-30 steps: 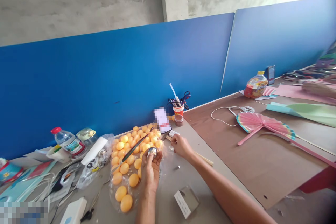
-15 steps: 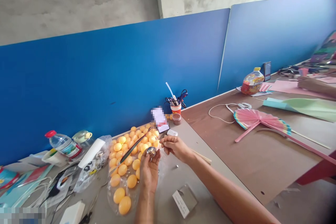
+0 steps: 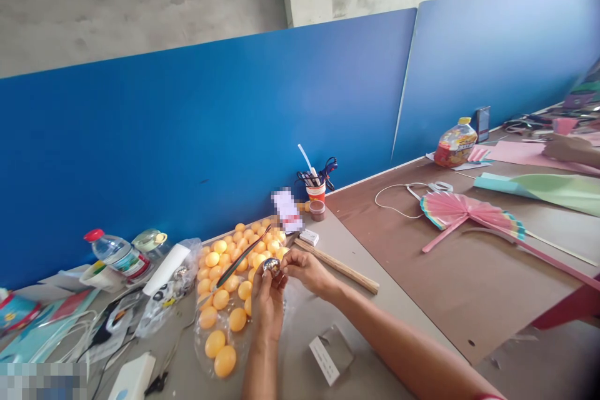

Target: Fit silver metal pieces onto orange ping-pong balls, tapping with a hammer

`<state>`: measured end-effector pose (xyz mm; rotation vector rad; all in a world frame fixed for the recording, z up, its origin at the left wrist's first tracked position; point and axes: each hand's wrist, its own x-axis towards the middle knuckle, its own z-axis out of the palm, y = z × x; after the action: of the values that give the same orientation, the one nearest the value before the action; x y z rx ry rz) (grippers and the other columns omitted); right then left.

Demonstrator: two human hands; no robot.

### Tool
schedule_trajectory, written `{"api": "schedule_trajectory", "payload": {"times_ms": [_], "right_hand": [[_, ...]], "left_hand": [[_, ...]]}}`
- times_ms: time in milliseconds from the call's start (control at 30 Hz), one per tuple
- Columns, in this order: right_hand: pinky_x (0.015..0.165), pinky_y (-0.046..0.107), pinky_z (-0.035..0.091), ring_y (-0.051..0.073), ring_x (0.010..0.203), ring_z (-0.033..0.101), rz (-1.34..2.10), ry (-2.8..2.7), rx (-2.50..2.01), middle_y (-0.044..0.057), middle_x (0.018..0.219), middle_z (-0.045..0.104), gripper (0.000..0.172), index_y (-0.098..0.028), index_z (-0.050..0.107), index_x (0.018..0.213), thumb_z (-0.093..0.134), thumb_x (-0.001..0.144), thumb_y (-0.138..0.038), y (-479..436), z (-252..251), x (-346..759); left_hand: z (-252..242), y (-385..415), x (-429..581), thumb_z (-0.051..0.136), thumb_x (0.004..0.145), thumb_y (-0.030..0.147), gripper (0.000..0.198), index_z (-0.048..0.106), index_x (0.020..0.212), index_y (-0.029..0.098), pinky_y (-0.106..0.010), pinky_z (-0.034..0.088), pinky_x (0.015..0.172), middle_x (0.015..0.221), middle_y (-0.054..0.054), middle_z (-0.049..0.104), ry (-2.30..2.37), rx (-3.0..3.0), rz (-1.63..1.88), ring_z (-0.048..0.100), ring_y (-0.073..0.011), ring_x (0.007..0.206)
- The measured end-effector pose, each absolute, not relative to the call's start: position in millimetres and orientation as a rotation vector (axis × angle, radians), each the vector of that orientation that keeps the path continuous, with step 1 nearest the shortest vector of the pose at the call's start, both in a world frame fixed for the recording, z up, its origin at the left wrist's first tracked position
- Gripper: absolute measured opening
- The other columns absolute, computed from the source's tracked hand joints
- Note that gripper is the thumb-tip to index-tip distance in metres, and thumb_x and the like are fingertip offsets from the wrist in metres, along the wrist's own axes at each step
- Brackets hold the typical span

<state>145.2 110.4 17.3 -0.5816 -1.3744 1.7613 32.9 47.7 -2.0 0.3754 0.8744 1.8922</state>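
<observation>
A shiny silver ball [image 3: 271,265] rests in the fingers of my left hand [image 3: 268,309], which are curled around it from below. My right hand [image 3: 310,272] is at the ball's right side, thumb and forefinger pinched together against or very close to it. Whatever those fingertips hold, if anything, is too small to make out. Behind and left of my hands, several orange balls [image 3: 225,359] lie in a clear plastic bag. Dark tweezers [image 3: 240,259] lie across them. A wooden stick [image 3: 342,267] extends on the table beyond my right forearm.
A small open box [image 3: 330,355] stands near the front. Bottles [image 3: 117,256], plastic wrapping and cables crowd the left. A cup of pens [image 3: 315,190] is by the blue partition [image 3: 210,137]. A pink paper fan [image 3: 454,209] and another person's hand [image 3: 569,149] are to the right.
My right hand has moved left, from just apart to the silver ball's side. More of the wooden stick now shows behind it. My left hand still holds the ball.
</observation>
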Motion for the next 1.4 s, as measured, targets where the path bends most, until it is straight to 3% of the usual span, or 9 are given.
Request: {"api": "schedule_trajectory", "payload": {"times_ms": [300, 967, 1400], "right_hand": [[0.067, 0.027, 0.042, 0.012, 0.062, 0.051, 1.83, -1.297, -0.639, -0.003, 0.064, 0.059, 0.017, -0.017, 0.062, 0.07, 0.073, 0.063, -0.028, 110, 12, 141], [0.061, 0.027, 0.039, 0.01, 0.056, 0.048, 1.882, -1.235, -0.673, -0.003, 0.057, 0.057, 0.024, -0.017, 0.059, 0.063, 0.077, 0.06, -0.032, 109, 11, 138], [0.06, 0.026, 0.038, 0.009, 0.054, 0.048, 1.898, -1.135, -0.659, -0.004, 0.055, 0.054, 0.032, -0.018, 0.054, 0.062, 0.08, 0.061, -0.037, 105, 7, 132]], "left_hand": [[-4, 46, 35, 0.088, 0.065, 0.038, 0.036, 0.072, 0.094, 0.023, -0.026, 0.052, 0.072, 0.094, -0.003, 0.074, 0.919, 0.462, 1.875, 0.068, -0.0145, 0.08], [-7, 48, 36, 0.087, 0.064, 0.04, 0.041, 0.068, 0.097, 0.024, -0.027, 0.051, 0.072, 0.094, -0.002, 0.074, 1.019, 0.528, 1.876, 0.068, -0.0156, 0.08], [-14, 48, 40, 0.082, 0.07, 0.045, 0.047, 0.063, 0.107, 0.024, -0.03, 0.052, 0.074, 0.106, -0.006, 0.069, 1.163, 0.619, 1.922, 0.066, -0.0194, 0.09]]}}
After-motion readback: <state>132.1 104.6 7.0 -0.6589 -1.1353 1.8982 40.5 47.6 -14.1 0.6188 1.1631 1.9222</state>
